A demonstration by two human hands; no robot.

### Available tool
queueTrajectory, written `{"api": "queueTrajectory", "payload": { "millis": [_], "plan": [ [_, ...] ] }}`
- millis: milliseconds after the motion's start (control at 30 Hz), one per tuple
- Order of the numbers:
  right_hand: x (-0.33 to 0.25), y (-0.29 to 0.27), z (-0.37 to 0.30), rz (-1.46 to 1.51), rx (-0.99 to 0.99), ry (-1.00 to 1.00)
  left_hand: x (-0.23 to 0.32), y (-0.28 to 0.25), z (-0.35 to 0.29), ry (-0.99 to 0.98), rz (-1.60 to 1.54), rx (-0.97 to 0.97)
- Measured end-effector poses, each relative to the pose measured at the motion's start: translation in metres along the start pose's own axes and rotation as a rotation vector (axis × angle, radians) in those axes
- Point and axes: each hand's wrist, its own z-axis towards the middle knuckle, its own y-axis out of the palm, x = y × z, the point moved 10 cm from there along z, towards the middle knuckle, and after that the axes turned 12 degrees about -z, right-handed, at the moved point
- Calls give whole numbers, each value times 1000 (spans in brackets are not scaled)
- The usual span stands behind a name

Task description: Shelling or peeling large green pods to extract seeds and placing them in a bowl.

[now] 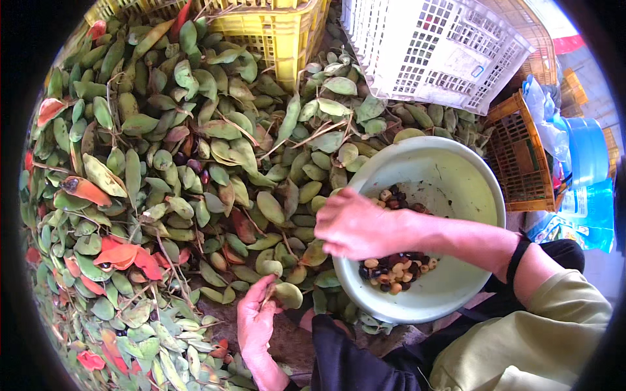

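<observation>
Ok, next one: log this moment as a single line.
Left hand: pinching green pod | Right hand: over left rim of basin, grip unclear | Basin: dark and pale seeds | Left: heap of pods

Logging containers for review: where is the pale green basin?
The pale green basin is right of centre in the head view, just below the white crate.
</observation>
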Motion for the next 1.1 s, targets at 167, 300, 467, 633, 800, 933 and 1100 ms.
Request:
{"api": "queueTrajectory", "payload": {
  "millis": [167,300,467,633,800,933,1100],
  "plan": [
    [-35,71,21,-227,-223,-44,45,5,-8,230,-221,-41],
    [-49,130,32,-126,-448,-27,67,20,-2,342,-298,-22],
    [-60,123,27,7,-161,-47,91,127,44,379,-357,-224],
    [-36,35,22,92,127,-9,103,59,33,780,457,241],
    [74,-61,12,270,504,339,16,-124,6,602,868,902],
    [122,-101,-5,-20,727,452,-16,-146,18,540,1069,1017],
    [91,-60,-5,321,457,355,-35,-177,-2,642,695,1049]
  ]
}}
